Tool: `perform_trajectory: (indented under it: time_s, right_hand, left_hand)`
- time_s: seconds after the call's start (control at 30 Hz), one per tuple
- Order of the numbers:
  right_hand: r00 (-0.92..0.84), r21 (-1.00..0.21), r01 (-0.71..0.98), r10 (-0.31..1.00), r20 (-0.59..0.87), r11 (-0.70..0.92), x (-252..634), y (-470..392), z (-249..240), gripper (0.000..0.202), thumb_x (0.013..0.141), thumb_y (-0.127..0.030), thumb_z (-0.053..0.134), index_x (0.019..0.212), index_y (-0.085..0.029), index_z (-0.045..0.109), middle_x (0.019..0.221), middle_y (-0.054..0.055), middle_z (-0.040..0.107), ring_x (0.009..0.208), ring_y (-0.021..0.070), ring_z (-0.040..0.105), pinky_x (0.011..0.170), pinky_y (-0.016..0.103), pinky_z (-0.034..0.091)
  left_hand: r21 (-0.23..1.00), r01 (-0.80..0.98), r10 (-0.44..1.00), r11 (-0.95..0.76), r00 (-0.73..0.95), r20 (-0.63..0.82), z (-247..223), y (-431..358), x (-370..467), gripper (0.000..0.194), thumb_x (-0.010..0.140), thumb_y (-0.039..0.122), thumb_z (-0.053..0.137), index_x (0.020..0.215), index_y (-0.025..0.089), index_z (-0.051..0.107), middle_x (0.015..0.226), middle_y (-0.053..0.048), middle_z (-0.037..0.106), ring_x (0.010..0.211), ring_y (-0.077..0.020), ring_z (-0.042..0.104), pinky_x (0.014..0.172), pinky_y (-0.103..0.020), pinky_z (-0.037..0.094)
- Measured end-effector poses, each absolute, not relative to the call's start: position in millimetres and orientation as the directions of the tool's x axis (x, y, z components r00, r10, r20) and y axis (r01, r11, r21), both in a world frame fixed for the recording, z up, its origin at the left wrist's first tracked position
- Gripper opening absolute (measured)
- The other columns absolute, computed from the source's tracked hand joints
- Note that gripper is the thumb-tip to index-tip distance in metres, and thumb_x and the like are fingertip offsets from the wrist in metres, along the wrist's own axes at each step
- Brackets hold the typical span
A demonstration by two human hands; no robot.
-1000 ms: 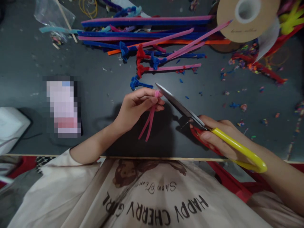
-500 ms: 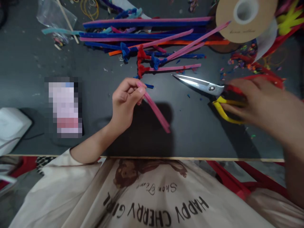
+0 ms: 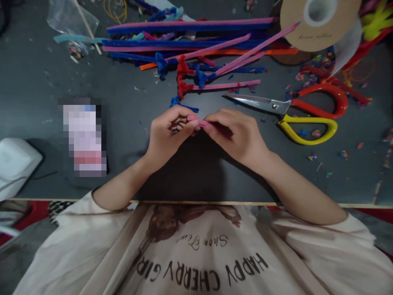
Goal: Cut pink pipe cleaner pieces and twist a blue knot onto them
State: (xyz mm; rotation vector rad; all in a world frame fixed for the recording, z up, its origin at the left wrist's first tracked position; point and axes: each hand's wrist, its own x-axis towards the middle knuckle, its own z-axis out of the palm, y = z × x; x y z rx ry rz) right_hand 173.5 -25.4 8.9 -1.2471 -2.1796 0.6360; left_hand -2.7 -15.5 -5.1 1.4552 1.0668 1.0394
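Observation:
Both my hands meet over the dark table, holding pink pipe cleaners. My left hand pinches one end between thumb and forefinger. Close beside it, my right hand grips the same pink strands, and its fingers hide most of their length. Scissors with one red and one yellow handle lie to the right of my hands, untouched. Just beyond my fingers is a blue pipe cleaner piece. Pink stems with twisted red ends and blue ends lie farther back.
Long blue and pink pipe cleaners lie across the back. A ribbon spool stands at the back right, near colourful scraps. To the left are a blurred-out phone, a white box-like device and a plastic bag.
My right hand has let go of the scissors, left them on the table and moved left to take hold of the pink pipe cleaners. My left hand keeps its pinch.

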Motion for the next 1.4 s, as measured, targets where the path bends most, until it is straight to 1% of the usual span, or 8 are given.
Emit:
perform_trajectory:
  time_s: [0.17,0.27,0.37,0.5,0.67,0.93,1.27,1.4]
  right_hand:
    - [-0.336,-0.653,0.604,0.889,0.310,0.456,172,-14,-1,0.016,0.088,-0.023,0.048,0.080,-0.018,0.061,0.070,0.001,0.057,0.065,0.0111,0.052,0.062,0.025,0.040]
    - [-0.249,-0.626,0.660,0.907,0.339,0.415,176,-13,-3,0.018,0.090,-0.026,0.047,0.081,-0.020,0.062,0.070,0.001,0.058,0.067,0.0123,0.053,0.064,0.027,0.041]
    - [-0.263,-0.593,0.667,0.887,0.379,0.451,176,-14,-6,0.020,0.090,-0.027,0.045,0.084,-0.019,0.063,0.070,0.002,0.059,0.067,0.0128,0.055,0.062,0.027,0.041]
    - [-0.393,-0.530,0.642,0.831,0.393,0.554,174,-16,-9,0.019,0.091,-0.025,0.044,0.087,-0.018,0.062,0.066,0.001,0.059,0.062,0.0114,0.054,0.059,0.026,0.040]
    - [-0.416,-0.478,0.668,0.819,0.395,0.570,175,-16,-11,0.016,0.090,-0.025,0.045,0.091,-0.019,0.060,0.069,0.001,0.062,0.065,0.0117,0.055,0.060,0.026,0.040]
    - [-0.373,-0.390,0.786,0.872,0.318,0.479,172,-18,-10,0.013,0.087,-0.032,0.047,0.091,-0.022,0.056,0.074,0.003,0.062,0.072,0.0170,0.058,0.063,0.031,0.043]
    - [-0.343,-0.438,0.764,0.872,0.348,0.475,174,-19,-12,0.014,0.089,-0.031,0.045,0.093,-0.023,0.056,0.078,0.004,0.064,0.076,0.0172,0.060,0.069,0.032,0.046]
    - [-0.348,-0.403,0.773,0.858,0.378,0.491,174,-19,-12,0.015,0.089,-0.030,0.043,0.090,-0.022,0.056,0.074,0.003,0.063,0.073,0.0162,0.059,0.065,0.030,0.046]
  left_hand:
    - [0.946,0.281,0.970,-0.164,0.223,0.101,-6,-11,-7,0.012,0.080,0.027,0.061,0.075,0.016,0.058,0.059,0.005,0.056,0.050,-0.0024,0.052,0.047,-0.015,0.041]
    - [0.870,0.405,0.949,-0.282,0.252,0.190,-2,-10,-10,0.009,0.079,0.021,0.059,0.072,0.017,0.058,0.061,0.004,0.052,0.050,-0.0020,0.044,0.048,-0.017,0.036]
    - [0.804,0.471,0.924,-0.363,0.293,0.245,-1,-9,-12,0.008,0.080,0.026,0.059,0.077,0.018,0.059,0.067,0.003,0.052,0.050,-0.0027,0.039,0.051,-0.020,0.036]
    - [0.794,0.483,0.925,-0.369,0.274,0.263,-3,-9,-12,0.015,0.082,0.032,0.058,0.092,0.020,0.060,0.070,0.003,0.054,0.045,-0.0021,0.034,0.051,-0.021,0.036]
    - [0.711,0.543,0.894,-0.447,0.298,0.334,-2,-6,-11,0.017,0.084,0.031,0.054,0.074,0.019,0.061,0.063,0.002,0.052,0.050,-0.0055,0.041,0.053,-0.022,0.038]
    - [0.675,0.467,0.818,-0.571,0.388,0.425,-6,-4,-12,0.010,0.083,0.021,0.055,0.075,0.020,0.061,0.061,0.004,0.052,0.049,-0.0044,0.041,0.048,-0.019,0.033]
    - [0.704,0.498,0.857,-0.506,0.386,0.343,-4,-6,-12,0.012,0.082,0.020,0.054,0.073,0.019,0.061,0.062,0.004,0.051,0.049,-0.0034,0.041,0.049,-0.018,0.033]
    - [0.705,0.519,0.869,-0.484,0.381,0.316,-4,-7,-12,0.013,0.083,0.023,0.053,0.073,0.019,0.062,0.062,0.003,0.052,0.050,-0.0039,0.041,0.049,-0.019,0.034]
